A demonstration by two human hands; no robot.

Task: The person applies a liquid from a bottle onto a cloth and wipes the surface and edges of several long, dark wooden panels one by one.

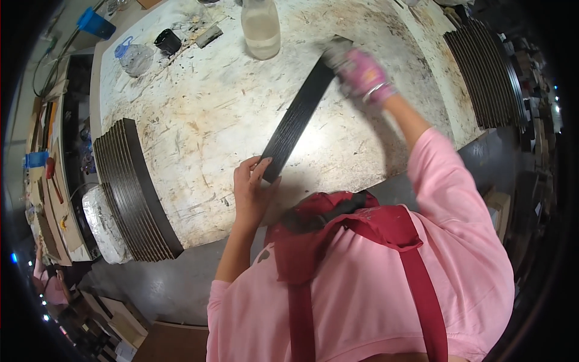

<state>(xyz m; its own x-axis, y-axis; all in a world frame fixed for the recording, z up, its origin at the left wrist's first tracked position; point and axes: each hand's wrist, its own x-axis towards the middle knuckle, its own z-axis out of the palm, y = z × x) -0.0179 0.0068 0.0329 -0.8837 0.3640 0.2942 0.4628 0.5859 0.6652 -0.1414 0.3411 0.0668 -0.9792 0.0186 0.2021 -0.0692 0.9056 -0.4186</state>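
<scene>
The person is working a long dark curved strip [298, 123] lying diagonally across the scuffed white workbench [199, 114]. The bare left hand [250, 187] is pinning the strip's near end, fingers pressed flat on it. The gloved right hand [362, 75], blurred, is closed around a pad or cloth at the far end. Steady pressure at the near end and full-length strokes would likely serve best. Stacks of similar strips [136, 193] are sitting at both edges, a jar [260, 27] beyond.

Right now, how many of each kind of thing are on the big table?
Black strip under the left hand and gloved right hand: 1
Stacks of dark curved strips: 2
Cloudy bottle: 1
Clear jug: 1
Black cup: 1
Total: 6
</scene>
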